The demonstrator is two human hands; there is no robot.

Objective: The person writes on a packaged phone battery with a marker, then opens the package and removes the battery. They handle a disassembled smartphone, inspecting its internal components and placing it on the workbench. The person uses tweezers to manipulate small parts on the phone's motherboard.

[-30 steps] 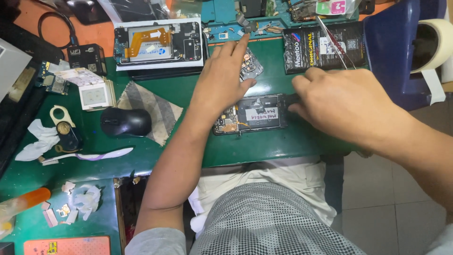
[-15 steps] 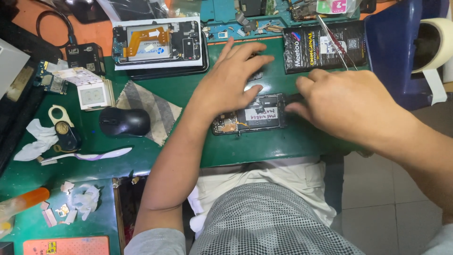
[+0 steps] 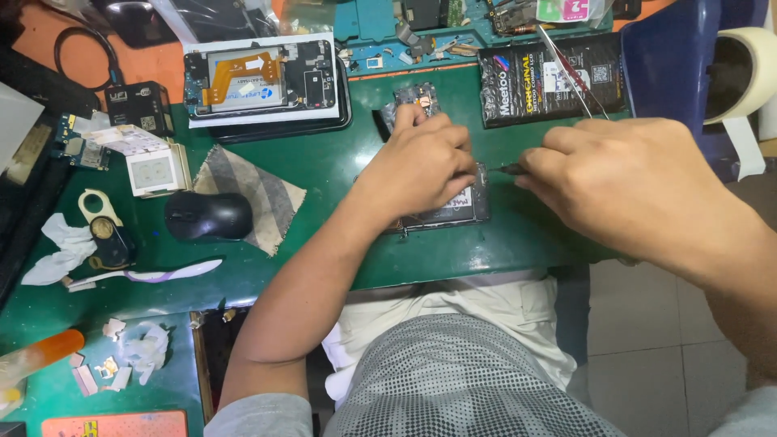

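My left hand (image 3: 421, 166) lies fingers curled on top of an opened phone (image 3: 461, 212) on the green bench mat (image 3: 324, 174), covering most of it. My right hand (image 3: 627, 182) is closed around a thin dark tool (image 3: 511, 169) whose tip points left, just beside the phone's right edge. A small circuit board piece (image 3: 417, 95) lies just beyond my left fingers.
An open phone in a white frame (image 3: 263, 77) sits at the back left. A black mouse (image 3: 208, 215) rests by a striped cloth (image 3: 247, 194). A black packet (image 3: 550, 77) with tweezers, a blue chair (image 3: 672, 65), a tape roll (image 3: 740, 69) and a toothbrush (image 3: 146, 276) surround the mat.
My left hand has curled from spread flat into a loose fist over the phone. My right hand has pulled slightly right, and the tool tip now shows.
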